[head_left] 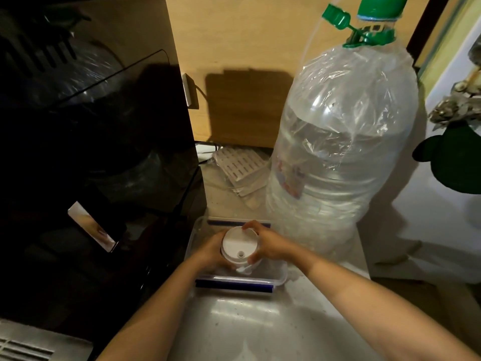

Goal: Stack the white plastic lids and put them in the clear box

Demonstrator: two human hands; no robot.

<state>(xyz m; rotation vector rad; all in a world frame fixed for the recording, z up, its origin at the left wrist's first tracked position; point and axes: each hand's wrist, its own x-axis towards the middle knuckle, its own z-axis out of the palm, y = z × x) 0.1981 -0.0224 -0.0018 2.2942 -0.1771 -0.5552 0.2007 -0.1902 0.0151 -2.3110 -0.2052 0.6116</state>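
Note:
A stack of white plastic lids (238,244), round with a small sip hole on top, is held above the clear box (279,278). My left hand (212,252) wraps the stack's left side. My right hand (269,243) grips its right side, fingers curled over the far rim. The clear box sits on the pale counter with a dark blue clip along its near edge. How many lids lie under the top one is hidden by my fingers.
A large clear water bottle (338,142) with a green cap stands right behind the box. A black appliance (91,152) fills the left side. White slotted trays (242,165) lie behind. The pale counter (247,329) stretches toward me.

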